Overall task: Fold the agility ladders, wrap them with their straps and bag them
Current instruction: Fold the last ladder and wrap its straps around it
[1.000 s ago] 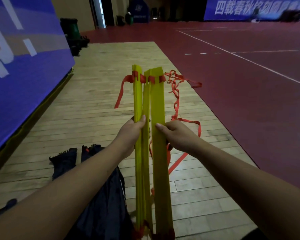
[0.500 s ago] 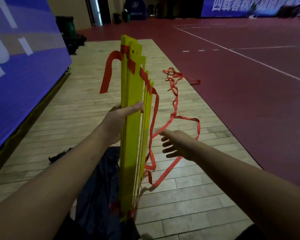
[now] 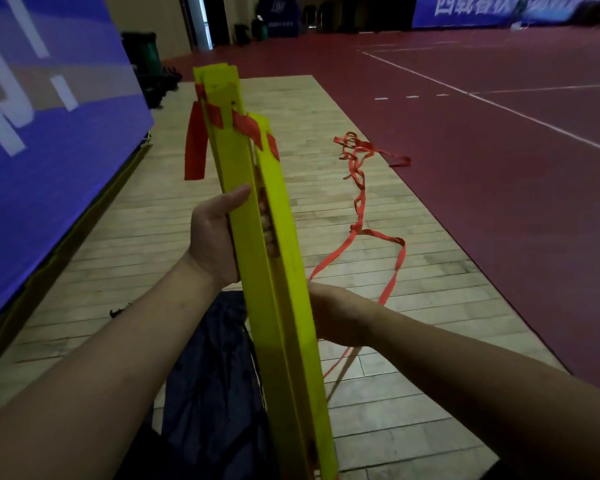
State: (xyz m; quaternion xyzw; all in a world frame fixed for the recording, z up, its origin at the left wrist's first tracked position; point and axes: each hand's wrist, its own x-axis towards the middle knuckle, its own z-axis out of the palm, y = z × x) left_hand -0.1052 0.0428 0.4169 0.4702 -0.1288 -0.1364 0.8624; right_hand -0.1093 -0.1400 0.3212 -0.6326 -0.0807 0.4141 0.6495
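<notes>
Left hand [image 3: 215, 237] has its grip clamped round the middle of the folded yellow ladder rungs [image 3: 278, 306], thumb on the front face. The stack stands nearly upright, so the loose red strap [image 3: 360, 206] trails free across the wooden floor [image 3: 395, 393]. Right hand [image 3: 340, 313] sits low behind the stack with its fingers hidden, so I can't tell its grip; likely steadying for the wrap. Dark bag [image 3: 215, 375] lies on the floor below.

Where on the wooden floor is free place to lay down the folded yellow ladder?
Bare planks lie between the blue banner wall and the dark blue fabric bag. Right of the yellow plastic ladder rungs it is crowded: the loose red webbing strap snakes there.
</notes>
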